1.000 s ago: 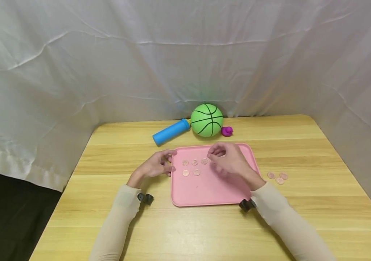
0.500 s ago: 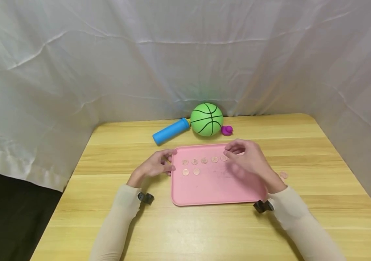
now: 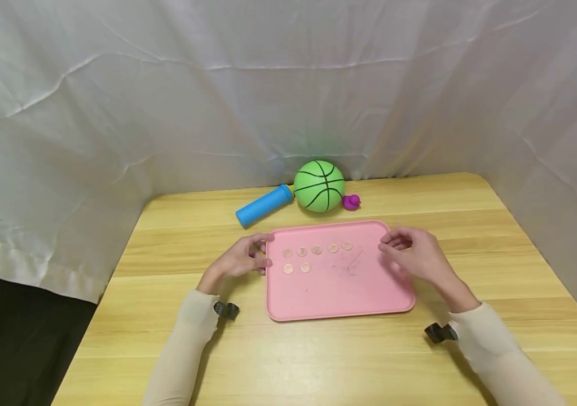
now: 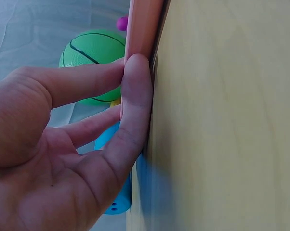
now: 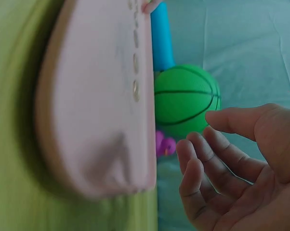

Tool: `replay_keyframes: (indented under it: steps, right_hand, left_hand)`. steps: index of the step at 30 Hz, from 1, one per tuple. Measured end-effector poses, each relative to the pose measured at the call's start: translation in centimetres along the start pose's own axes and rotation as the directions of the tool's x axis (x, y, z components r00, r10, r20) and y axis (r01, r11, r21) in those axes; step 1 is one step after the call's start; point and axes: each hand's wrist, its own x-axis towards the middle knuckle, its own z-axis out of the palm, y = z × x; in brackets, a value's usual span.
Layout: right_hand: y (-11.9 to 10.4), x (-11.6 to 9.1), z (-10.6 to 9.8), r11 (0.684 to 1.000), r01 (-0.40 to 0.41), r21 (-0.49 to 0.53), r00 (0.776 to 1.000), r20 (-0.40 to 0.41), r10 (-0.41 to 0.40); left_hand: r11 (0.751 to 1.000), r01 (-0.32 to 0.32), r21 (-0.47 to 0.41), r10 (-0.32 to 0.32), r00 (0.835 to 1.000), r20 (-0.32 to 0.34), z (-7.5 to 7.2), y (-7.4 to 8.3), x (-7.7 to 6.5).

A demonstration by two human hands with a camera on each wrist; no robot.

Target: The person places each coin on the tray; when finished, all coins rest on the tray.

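Where our tray (image 3: 339, 293) lies: flat on the table (image 3: 288, 361), its left edge gripped by the left hand (image 3: 239, 257), thumb and fingers against it, likely for steadiness.
Coins (image 3: 317, 250): on the tray in two rows, five behind two, spaced apart probably so we can tell each one.
Right hand (image 3: 418, 254): loosely bent above the tray's right edge, grasping nothing we can see.
Ball (image 3: 319, 186), tube (image 3: 264, 206) and duck (image 3: 351, 202): beyond the tray, perhaps to leave our hands room.

Creased lt-grey cloth (image 3: 288, 107) behind wood-grain tbl (image 3: 288, 363); blk area (image 3: 14, 344) lower L.
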Motion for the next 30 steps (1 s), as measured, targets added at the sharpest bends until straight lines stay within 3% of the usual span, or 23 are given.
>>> replay_keyframes:
  steps: [11, 20, 30]
  right_hand:
    - [3.9, -1.4, -2.8, 0.998, -0.042, -0.056, 0.999, -0.025, 0.04]
    - [7.1, -2.9, -5.2, 0.973, -0.015, -0.231, 1.0, -0.008, 0.014]
    - [8.7, -4.0, -5.3, 0.927, 0.059, -0.37, 0.998, 0.007, -0.061]
  left_hand:
    - [1.0, -0.005, 0.005, 0.005, 1.0, -0.005, -0.4, 0.3, 0.0]
    - [1.0, -0.006, -0.009, 0.006, 1.0, 0.006, -0.4, 0.3, 0.3]
    - [0.999, -0.007, -0.032, 0.008, 1.0, 0.008, -0.1, -0.3, -0.1]
